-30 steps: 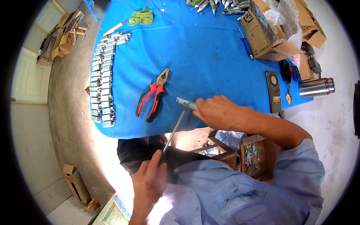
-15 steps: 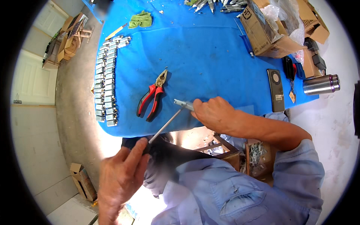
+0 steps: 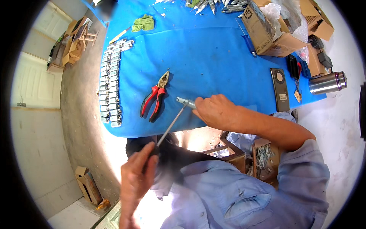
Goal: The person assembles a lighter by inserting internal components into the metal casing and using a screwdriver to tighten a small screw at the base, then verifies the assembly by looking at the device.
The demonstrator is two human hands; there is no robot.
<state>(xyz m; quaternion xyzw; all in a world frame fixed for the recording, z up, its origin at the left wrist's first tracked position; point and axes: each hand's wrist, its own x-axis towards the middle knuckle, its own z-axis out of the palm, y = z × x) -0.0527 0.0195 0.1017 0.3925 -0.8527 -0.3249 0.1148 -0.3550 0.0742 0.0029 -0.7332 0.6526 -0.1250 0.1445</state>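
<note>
My left hand (image 3: 138, 173) is closed round the dark handle of a screwdriver (image 3: 171, 128), its long thin shaft slanting up and to the right. The shaft's far end meets a small pale grey metal part (image 3: 183, 102). Over the table's near edge, my right hand (image 3: 218, 110) pinches that slim part, and its fingers cover the rear portion. Just left of it lie pliers (image 3: 155, 97) with red and black handles, jaws pointing away. Rows of small silver metal pieces (image 3: 113, 86) line the table's left edge.
On the blue-covered table (image 3: 202, 53) are a green cloth (image 3: 143, 23), a yellow-handled knife (image 3: 119, 36), a blue-handled tool (image 3: 249, 44), an open carton (image 3: 267, 34), a phone (image 3: 280, 89) and a steel flask (image 3: 328, 83). A box of small metal parts (image 3: 264, 156) stands below the edge.
My left hand has shifted right with the screwdriver, whose shaft now slants more steeply. The shaft's end still meets the metal part in my right hand, which has barely moved.
</note>
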